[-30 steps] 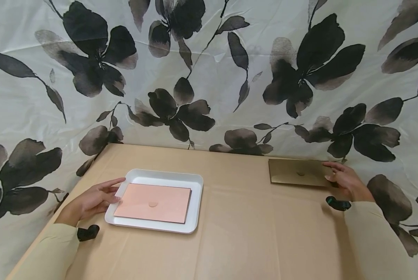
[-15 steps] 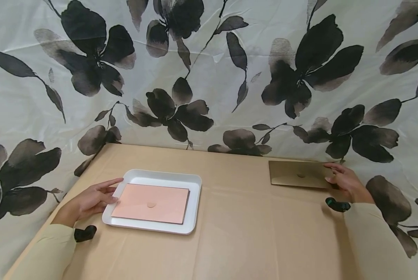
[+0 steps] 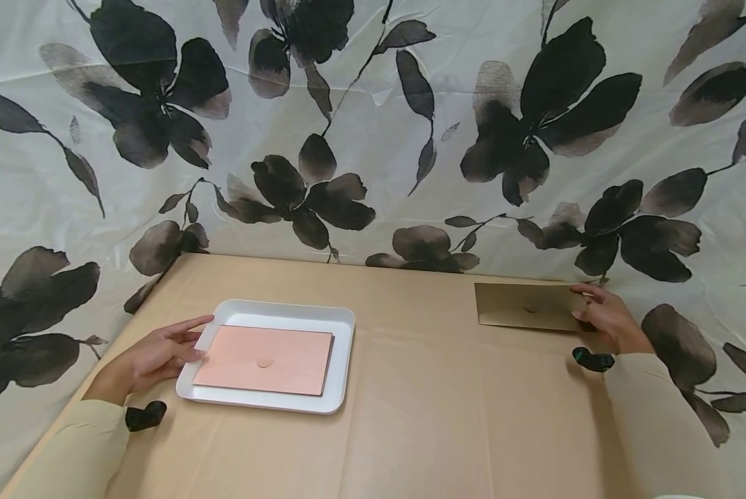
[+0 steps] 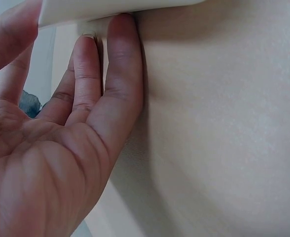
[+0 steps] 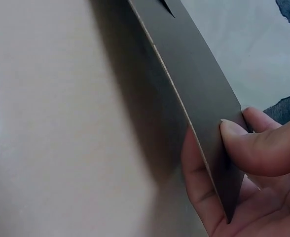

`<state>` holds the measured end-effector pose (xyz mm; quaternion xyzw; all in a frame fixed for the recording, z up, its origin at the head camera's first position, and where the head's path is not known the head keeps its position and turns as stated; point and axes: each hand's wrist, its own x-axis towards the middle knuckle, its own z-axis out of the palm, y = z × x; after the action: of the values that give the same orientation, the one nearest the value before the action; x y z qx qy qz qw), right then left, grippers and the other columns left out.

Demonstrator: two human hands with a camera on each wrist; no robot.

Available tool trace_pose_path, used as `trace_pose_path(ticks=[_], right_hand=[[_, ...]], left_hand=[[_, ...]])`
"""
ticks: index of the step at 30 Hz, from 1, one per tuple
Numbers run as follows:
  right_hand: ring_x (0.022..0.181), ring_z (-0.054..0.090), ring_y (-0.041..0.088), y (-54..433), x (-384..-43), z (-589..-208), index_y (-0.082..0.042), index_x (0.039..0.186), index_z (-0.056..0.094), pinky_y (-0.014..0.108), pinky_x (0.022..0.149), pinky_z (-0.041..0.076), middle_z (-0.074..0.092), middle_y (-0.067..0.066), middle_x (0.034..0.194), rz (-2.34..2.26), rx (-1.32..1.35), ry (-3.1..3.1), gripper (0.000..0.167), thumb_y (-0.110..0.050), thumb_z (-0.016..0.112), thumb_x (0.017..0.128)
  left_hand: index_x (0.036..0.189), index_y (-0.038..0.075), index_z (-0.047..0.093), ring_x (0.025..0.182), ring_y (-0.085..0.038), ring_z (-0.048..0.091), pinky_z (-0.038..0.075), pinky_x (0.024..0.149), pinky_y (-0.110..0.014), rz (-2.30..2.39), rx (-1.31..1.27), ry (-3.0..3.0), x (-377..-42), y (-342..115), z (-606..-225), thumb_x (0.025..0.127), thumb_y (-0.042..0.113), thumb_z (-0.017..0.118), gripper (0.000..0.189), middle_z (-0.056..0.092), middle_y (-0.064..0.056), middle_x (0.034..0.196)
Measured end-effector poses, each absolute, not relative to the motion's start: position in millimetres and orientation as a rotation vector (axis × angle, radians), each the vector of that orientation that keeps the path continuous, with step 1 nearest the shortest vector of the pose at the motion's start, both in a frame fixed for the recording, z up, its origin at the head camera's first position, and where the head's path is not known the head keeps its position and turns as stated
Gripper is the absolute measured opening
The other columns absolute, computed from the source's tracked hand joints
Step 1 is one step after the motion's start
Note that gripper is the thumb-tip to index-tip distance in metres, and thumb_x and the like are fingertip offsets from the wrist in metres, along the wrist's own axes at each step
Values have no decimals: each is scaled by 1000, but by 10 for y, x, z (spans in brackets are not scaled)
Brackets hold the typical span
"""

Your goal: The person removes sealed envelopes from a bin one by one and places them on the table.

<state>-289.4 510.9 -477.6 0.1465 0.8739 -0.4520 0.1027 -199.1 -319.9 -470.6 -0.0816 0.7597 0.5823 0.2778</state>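
Observation:
At the left of the table lies a white tray (image 3: 273, 309) holding a pink envelope (image 3: 263, 359) with a small round seal at its middle. My left hand (image 3: 151, 360) grips the tray's left edge; the left wrist view shows fingers (image 4: 123, 59) at the underside of its rim. Far to the right, my right hand (image 3: 613, 319) pinches a gold-brown envelope (image 3: 523, 305) by its right end. Seen from the right wrist, the thumb (image 5: 256, 148) presses its upper face, other fingers lie beneath, and this end stands off the table.
A tan covering lies over the table (image 3: 410, 388). Behind it hangs a white cloth (image 3: 385, 138) printed with dark flowers, which meets the table's back edge close to the gold-brown envelope. A black band sits at each wrist.
The head view has shifted slightly, so everything sits a little further left in it. Both hands keep their holds on the tray and the gold-brown envelope.

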Motion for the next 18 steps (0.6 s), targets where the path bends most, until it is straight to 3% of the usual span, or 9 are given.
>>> trace_pose_path(ticks=[4, 10, 12, 18], right_hand=[[123, 50, 50, 5104, -2908, -4796, -3, 162, 26, 19, 71, 48, 33, 41, 155, -1265, 447, 2641, 75, -1, 62, 96], [120, 51, 52, 5091, -2908, -4789, -2, 161, 32, 44, 87, 52, 37, 42, 150, -1118, 494, 2736, 74, -5, 65, 94], [117, 51, 52, 5077, -2899, -4786, -1, 160, 33, 47, 89, 50, 40, 42, 146, -1100, 500, 2751, 73, -5, 65, 95], [99, 57, 39, 5033, -2928, -4853, 1, 155, 42, 27, 68, 46, 52, 35, 124, -1079, 504, 2825, 69, -4, 67, 91]], left_hand=[[168, 28, 21, 115, -17, 64, 60, 99, -42, 1567, -210, 2030, -2001, -3202, -4698, 97, 12, 69, 88, 13, -33, 166], [168, 29, 21, 117, -18, 62, 60, 100, -43, 1561, -218, 2032, -2017, -3186, -4695, 96, 11, 70, 88, 12, -31, 167], [167, 29, 21, 117, -19, 62, 59, 101, -44, 1567, -225, 2025, -2022, -3183, -4700, 96, 10, 69, 88, 12, -31, 167], [168, 29, 21, 117, -18, 62, 60, 100, -43, 1588, -232, 2012, -2010, -3213, -4718, 96, 7, 68, 88, 16, -30, 165]])
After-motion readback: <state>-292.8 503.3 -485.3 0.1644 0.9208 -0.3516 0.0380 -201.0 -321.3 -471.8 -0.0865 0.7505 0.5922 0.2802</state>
